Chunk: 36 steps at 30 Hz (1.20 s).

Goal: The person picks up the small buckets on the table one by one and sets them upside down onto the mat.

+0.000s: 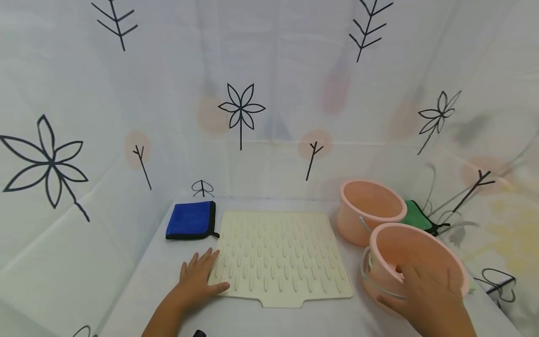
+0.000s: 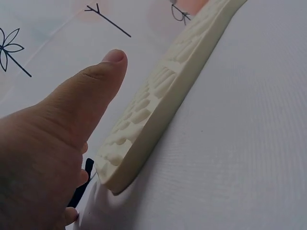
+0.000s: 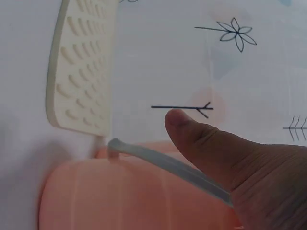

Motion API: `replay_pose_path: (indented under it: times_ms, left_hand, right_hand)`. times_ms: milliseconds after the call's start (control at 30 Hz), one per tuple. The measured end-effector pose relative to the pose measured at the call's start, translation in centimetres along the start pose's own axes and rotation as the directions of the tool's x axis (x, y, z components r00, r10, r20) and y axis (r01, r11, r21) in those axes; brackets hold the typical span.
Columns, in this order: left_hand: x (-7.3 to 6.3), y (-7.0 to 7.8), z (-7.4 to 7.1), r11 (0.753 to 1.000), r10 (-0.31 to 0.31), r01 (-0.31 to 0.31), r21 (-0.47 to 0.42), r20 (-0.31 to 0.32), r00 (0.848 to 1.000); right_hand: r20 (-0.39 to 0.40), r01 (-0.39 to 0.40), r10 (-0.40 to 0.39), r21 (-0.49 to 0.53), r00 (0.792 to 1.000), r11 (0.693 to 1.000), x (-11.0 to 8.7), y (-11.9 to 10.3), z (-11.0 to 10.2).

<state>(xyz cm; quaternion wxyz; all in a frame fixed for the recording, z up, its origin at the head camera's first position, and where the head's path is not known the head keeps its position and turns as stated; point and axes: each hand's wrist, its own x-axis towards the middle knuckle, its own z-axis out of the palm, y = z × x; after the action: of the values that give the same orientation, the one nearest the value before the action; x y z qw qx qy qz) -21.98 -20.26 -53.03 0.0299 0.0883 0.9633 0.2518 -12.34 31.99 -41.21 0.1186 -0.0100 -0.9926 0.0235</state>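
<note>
A cream board with raised ridges lies flat in the middle of the white table. My left hand is at its left edge, fingers spread, with the thumb near the front left corner. In the left wrist view the thumb of that hand points out straight beside the board. On the right, my right hand reaches over the front pink bucket, partly covering it. In the right wrist view its thumb sticks out above the pale bucket handle; its other fingers are mostly hidden.
Another pink bucket stands just behind the front one. A folded blue cloth with black trim lies at the back left, and a green one shows behind the buckets. White printed fabric hangs around the table.
</note>
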Motion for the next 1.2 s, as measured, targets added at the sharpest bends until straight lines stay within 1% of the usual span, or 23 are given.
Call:
replay_pose_path:
  times_ms: [100,233,300,367,533,633,733,933,1033,1133,1200]
  left_hand:
    - [0.3,0.0,0.1,1.000,0.006,-0.006,0.008,0.007,1.000]
    - [0.8,0.0,0.4,0.999,0.000,-0.001,0.051,0.010,1.000]
    - [0.8,0.0,0.4,0.998,-0.004,0.003,0.069,0.010,1.000]
    - [0.8,0.0,0.4,0.996,-0.008,0.007,0.093,0.010,1.000]
    - [0.7,-0.1,0.3,0.990,-0.008,0.006,0.141,0.012,1.000]
    - [0.6,-0.1,0.3,0.991,-0.014,0.012,0.135,0.015,1.000]
    - [0.4,-0.1,0.4,0.993,-0.021,0.018,0.119,0.022,1.000]
    - [-0.1,-0.2,0.5,0.995,-0.031,0.027,0.099,0.034,0.999]
    - [-0.2,-0.1,0.4,0.995,-0.029,0.025,0.102,0.036,0.999]
    - [-0.1,-0.2,0.2,0.994,-0.026,0.022,0.107,0.036,0.999]
    - [-0.1,-0.2,0.1,0.994,-0.025,0.021,0.109,0.035,0.999]
  right_hand:
    - [-0.013,0.024,-0.024,-0.003,1.000,1.000,0.1,0.6,0.1]
    - [-0.067,0.059,-0.059,-0.001,0.996,0.998,0.0,1.0,0.2]
    - [-0.069,0.054,-0.052,0.014,0.996,0.998,0.0,0.9,0.1]
    - [-0.052,0.046,-0.045,0.019,0.998,0.999,0.1,0.8,0.1]
    - [0.025,0.011,-0.011,0.008,1.000,1.000,0.8,0.3,-0.1]
    - [0.061,-0.008,0.008,0.001,0.998,1.000,1.1,0.0,-0.1]
    - [0.064,-0.005,0.007,-0.022,0.998,1.000,0.9,-0.1,0.1]
    - [-0.013,0.045,-0.046,-0.072,0.999,0.996,0.4,0.1,0.7]
    - [-0.039,0.058,-0.061,-0.068,0.997,0.996,0.3,0.1,0.8]
    - [-0.045,0.049,-0.052,-0.052,0.998,0.997,0.3,-0.1,0.7]
    - [-0.076,0.052,-0.055,-0.043,0.996,0.998,0.2,-0.3,0.6]
